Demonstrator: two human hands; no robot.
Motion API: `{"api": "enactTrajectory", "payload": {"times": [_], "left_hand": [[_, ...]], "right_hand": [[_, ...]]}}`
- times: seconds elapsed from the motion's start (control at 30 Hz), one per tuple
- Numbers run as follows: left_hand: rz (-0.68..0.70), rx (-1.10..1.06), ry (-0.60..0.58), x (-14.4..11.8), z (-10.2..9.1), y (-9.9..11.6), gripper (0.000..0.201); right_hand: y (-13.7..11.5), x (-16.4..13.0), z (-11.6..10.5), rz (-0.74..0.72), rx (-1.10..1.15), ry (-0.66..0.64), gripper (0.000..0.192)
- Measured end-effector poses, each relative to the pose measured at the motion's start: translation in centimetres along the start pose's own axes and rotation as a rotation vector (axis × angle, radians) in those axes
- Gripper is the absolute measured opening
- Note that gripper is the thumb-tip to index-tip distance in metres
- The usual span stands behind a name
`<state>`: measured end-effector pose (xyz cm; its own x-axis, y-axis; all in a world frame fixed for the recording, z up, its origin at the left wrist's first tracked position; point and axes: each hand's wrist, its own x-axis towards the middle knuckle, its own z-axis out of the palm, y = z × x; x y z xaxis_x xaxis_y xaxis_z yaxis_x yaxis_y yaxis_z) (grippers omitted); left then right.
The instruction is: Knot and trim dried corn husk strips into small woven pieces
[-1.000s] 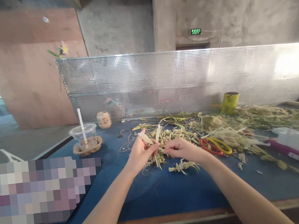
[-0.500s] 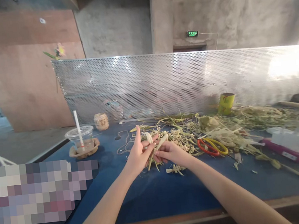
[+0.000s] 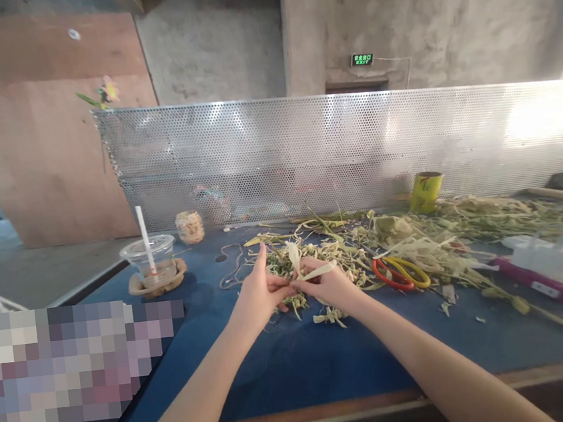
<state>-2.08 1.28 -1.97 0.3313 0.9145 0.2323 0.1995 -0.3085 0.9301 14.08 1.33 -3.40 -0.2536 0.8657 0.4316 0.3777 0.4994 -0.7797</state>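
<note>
Where both hands [image 3: 294,289] meet, pale, curled husk strip [image 3: 313,273].

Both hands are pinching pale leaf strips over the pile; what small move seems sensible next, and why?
Probably fold the crosswise strip over the upright one: the left hand and right hand meet where they cross, and the ends stick out loose.

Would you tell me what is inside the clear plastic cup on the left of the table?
A white straw stands in the clear plastic cup, with a little brownish drink at the bottom. The cardboard holder covers its base.
</note>
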Motion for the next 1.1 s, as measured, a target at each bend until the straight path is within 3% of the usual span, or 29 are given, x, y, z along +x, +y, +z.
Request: {"api": "enactTrajectory", "payload": {"times": [0.1,0.3,0.4,0.63,0.93,1.03,1.1], "left_hand": [[0.044,0.031,-0.013,-0.2,0.1,0.1,0.09],[-0.026,0.104,-0.108,-0.6,0.2,0.3,0.087],[-0.005,0.13,-0.085,-0.8,0.2,0.3,0.088],[0.111,0.029,-0.009,-0.6,0.4,0.1,0.092],[0.115,-0.272,-0.051,-0.3,0.8,0.2,0.108],[0.065,-0.323,-0.112,-0.2,0.8,0.2,0.111],[0.016,-0.353,-0.081,0.0,0.8,0.2,0.112]], "right_hand": [[0.1,0.0,0.0,0.03,0.047,0.036,0.016],[1.1,0.4,0.0,0.172,0.28,-0.007,0.024],[1.2,0.6,-0.2,0.238,0.369,-0.047,0.027],[0.7,0.3,-0.7,0.186,0.52,-0.221,0.035],[0.4,0.0,-1.1,0.227,0.486,-0.273,0.048],[0.3,0.1,-1.1,0.24,0.373,-0.258,0.054],[0.5,0.3,-1.0,0.226,0.236,-0.178,0.056]]}}
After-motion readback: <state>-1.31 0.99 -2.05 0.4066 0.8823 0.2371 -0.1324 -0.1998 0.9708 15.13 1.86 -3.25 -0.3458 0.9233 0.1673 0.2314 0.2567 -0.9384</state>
